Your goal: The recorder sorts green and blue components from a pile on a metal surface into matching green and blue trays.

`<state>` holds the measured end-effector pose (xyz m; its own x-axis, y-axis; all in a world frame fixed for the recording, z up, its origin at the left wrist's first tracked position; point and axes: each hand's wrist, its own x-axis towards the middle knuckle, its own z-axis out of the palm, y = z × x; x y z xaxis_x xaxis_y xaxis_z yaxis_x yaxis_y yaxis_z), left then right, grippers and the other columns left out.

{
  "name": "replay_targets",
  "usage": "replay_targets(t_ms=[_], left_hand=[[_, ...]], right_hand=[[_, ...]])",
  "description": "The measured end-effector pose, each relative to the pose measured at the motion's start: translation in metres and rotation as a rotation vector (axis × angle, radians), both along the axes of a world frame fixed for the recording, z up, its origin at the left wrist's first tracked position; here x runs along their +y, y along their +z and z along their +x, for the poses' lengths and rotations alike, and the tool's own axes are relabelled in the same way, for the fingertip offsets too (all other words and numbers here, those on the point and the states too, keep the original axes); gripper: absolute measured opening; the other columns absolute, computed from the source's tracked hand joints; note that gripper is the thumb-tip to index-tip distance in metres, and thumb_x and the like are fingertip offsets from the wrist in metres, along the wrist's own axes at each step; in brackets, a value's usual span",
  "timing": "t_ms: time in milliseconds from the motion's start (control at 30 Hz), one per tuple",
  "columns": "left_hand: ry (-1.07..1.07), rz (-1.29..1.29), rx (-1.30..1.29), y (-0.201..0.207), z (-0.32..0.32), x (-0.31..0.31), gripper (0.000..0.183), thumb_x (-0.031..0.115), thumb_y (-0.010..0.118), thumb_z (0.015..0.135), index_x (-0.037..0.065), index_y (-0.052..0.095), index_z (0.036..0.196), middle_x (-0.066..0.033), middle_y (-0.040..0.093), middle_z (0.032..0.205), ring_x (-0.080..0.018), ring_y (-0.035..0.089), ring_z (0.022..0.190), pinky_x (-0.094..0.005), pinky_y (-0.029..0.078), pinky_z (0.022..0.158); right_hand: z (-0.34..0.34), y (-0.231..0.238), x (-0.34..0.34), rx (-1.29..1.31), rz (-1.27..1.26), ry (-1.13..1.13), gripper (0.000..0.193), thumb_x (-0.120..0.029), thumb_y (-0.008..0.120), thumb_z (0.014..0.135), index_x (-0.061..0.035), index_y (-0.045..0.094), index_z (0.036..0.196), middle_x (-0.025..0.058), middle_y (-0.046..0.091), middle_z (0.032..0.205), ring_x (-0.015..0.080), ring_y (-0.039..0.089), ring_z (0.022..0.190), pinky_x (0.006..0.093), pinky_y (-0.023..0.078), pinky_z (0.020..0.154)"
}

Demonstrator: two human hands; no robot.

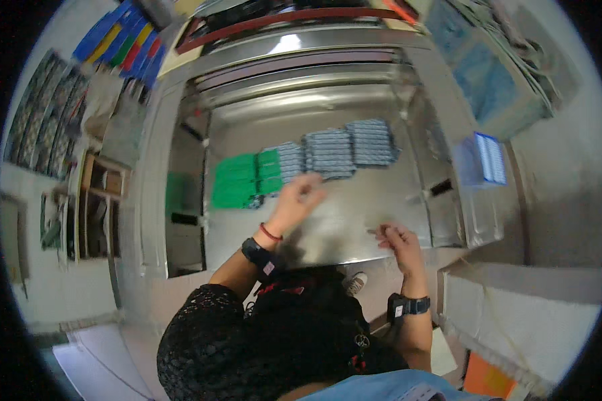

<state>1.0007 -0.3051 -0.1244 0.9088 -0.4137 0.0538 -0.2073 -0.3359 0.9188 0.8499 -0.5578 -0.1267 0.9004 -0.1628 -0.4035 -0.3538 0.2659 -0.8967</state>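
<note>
Rows of small folded cloth-like pieces lie on the metal tray-like worktop (354, 217). At the left is a bright green bundle (234, 179); beside it a stack (281, 162) is part green, part grey-striped. Two grey-striped stacks, one in the middle (329, 152) and one at the right (373, 142), continue the row. My left hand (301, 200), smeared by motion, is over the near edge of the striped pieces, its fingers loosely bent and apart. Farther right, my right hand (398, 240) hovers above the worktop's near edge, fingers pinched; what they hold is too small to make out.
Raised metal walls frame the worktop, with a dark red bar (294, 16) across the far side. A blue box (481, 160) stands on the right rim. Coloured bins (122, 37) hang at the far left, above a wooden shelf (99, 207). A white ledge (515, 301) is at the right.
</note>
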Motion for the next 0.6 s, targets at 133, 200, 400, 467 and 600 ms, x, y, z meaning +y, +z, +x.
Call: replay_targets(t_ms=[133,200,400,467,600], left_hand=[[0.606,0.496,-0.309,-0.021,0.043,0.114,0.056,0.034,0.068,0.076,-0.002,0.051,0.115,-0.021,0.053,0.114,-0.0374,0.049,0.106,-0.0433,0.038,0.093],[0.773,0.68,-0.186,-0.045,0.051,0.164,0.067,0.044,0.064,0.077,-0.005,0.047,0.119,-0.0245,0.05,0.117,-0.0389,0.047,0.109,-0.0431,0.038,0.093],[0.726,0.543,0.257,-0.077,0.083,0.215,0.084,0.058,0.055,0.077,-0.011,0.043,0.123,-0.0312,0.053,0.114,-0.04,0.051,0.11,-0.0412,0.04,0.093],[0.684,0.545,0.285,-0.089,0.09,0.219,0.084,0.061,0.053,0.077,-0.012,0.048,0.119,-0.0324,0.054,0.112,-0.0399,0.054,0.107,-0.0408,0.041,0.092],[0.632,0.57,0.337,-0.091,0.094,0.206,0.077,0.061,0.051,0.078,-0.011,0.056,0.106,-0.0321,0.055,0.109,-0.0405,0.053,0.105,-0.0424,0.041,0.091]], right_hand=[[0.086,0.007,0.046,0.015,0.033,0.188,0.027,-0.017,0.055,0.09,0.0028,0.058,0.108,0.0101,0.063,0.099,0.0176,0.062,0.088,0.0268,0.049,0.073],[0.123,0.014,0.088,0.01,0.111,0.286,0.028,-0.018,0.055,0.089,0.002,0.059,0.108,0.0072,0.061,0.095,0.0157,0.059,0.085,0.026,0.048,0.074],[0.206,-0.059,0.179,0.072,-0.039,0.372,0.032,-0.024,0.061,0.083,0.0009,0.06,0.104,0.0046,0.059,0.089,0.0147,0.056,0.08,0.0272,0.047,0.07],[0.225,-0.077,0.193,0.128,-0.222,0.4,0.034,-0.026,0.063,0.081,0.0014,0.061,0.102,0.0066,0.061,0.087,0.0153,0.058,0.079,0.0283,0.047,0.068],[0.234,-0.094,0.207,0.22,-0.341,0.418,0.035,-0.024,0.066,0.08,0.002,0.06,0.103,0.0066,0.061,0.077,0.0146,0.059,0.064,0.0265,0.045,0.053]])
